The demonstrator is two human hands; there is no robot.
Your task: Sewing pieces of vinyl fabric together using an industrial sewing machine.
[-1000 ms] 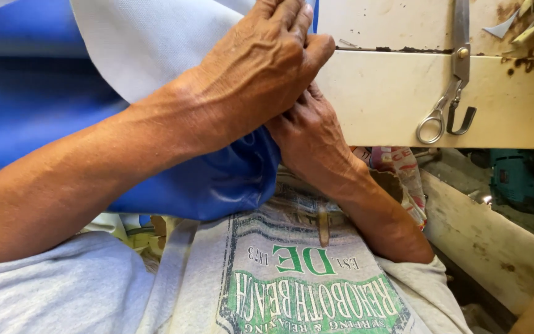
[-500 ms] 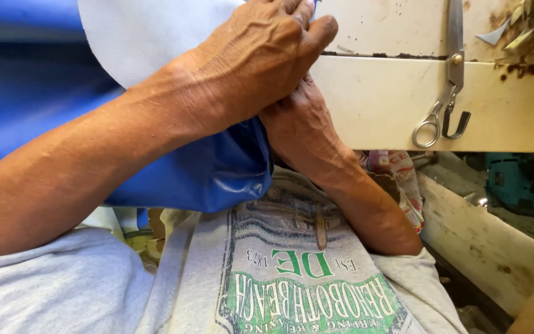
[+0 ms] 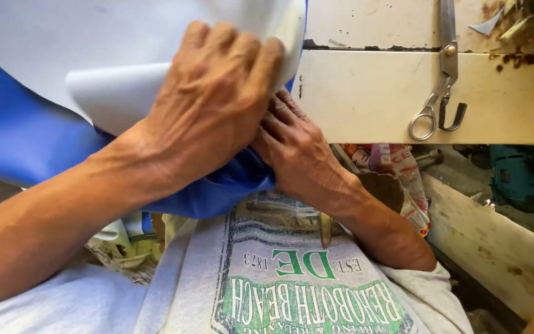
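Clamping both hands' fingers, left hand and right hand, on blue-white sheet beside bench edge.

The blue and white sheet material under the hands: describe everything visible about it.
The blue and white flexible sheet material looks like coated fabric or vinyl: smooth blue on one face, pale grey-white on the other. It is curled over so the white side faces up and fills the upper left of the view. The left hand presses on its folded edge; the right hand touches the blue fold from below. It hangs over the person's lap beside the cream wooden bench.
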